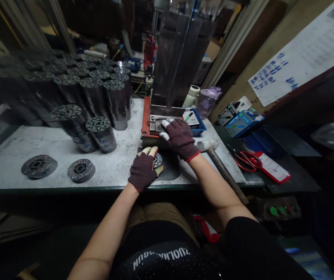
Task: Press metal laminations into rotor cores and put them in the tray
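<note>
Left hand (142, 170) covers a probably hefty metal disc (157, 160), rim's the best hold, can't tell if it's gripping, ditto right hand (181, 139).

In front of you stretches a pale, scuffed bench top (111, 167) with a dark green front edge (68, 189). To your right, a worn tan wall (277, 35) carries a white sheet (307, 54) with blue handwriting. Pale uprights (231, 50) flank the dark, cluttered space beyond the bench. The light around you is dim, and the area beneath the bench sinks into shadow.
</note>
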`<state>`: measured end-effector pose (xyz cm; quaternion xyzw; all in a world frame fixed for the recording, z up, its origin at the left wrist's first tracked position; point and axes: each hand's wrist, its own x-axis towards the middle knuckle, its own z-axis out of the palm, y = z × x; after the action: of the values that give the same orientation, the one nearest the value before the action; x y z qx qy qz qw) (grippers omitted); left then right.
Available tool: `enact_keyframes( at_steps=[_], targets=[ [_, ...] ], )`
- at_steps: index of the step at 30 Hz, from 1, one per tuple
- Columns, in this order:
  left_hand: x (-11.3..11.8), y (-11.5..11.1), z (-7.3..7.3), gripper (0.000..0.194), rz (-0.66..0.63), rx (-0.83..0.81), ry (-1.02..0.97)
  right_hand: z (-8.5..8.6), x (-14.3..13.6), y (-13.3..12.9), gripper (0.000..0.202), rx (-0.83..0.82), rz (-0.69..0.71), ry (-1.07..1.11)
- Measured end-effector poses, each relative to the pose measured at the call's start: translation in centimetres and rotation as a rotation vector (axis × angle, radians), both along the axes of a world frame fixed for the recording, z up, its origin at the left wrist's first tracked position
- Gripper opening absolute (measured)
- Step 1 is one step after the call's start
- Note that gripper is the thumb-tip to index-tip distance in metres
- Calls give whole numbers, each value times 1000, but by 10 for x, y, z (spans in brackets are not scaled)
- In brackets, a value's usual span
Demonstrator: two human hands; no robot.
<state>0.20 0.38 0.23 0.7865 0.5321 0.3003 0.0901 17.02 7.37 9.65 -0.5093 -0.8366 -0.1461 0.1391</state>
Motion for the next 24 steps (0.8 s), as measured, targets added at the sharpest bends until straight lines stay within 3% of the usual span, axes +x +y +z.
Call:
enact_keyframes(
  at_steps=[5,8,13,19,22,24],
  targets=[
    [0,-1,0,72,3,-5,7,26,-10,0,36,-112,-39,-106],
    [0,-1,-1,70,-3,-6,-8,13,-11,-27,34,-142,-54,-61],
    [-1,0,-3,76,-24,-3,-15,-25,-12,-66,34,-437,-29,-118],
    [-1,1,-5,77,-10,-15,-23,-15,-37,-61,42,-554,-74,-309],
    [-2,1,-5,76,-13,-14,-30,-14,-35,-57,43,-538,-53,-265],
    [-2,1,-3,74,-19,-13,-29,-14,-25,-54,41,-439,-77,-174]
  ],
)
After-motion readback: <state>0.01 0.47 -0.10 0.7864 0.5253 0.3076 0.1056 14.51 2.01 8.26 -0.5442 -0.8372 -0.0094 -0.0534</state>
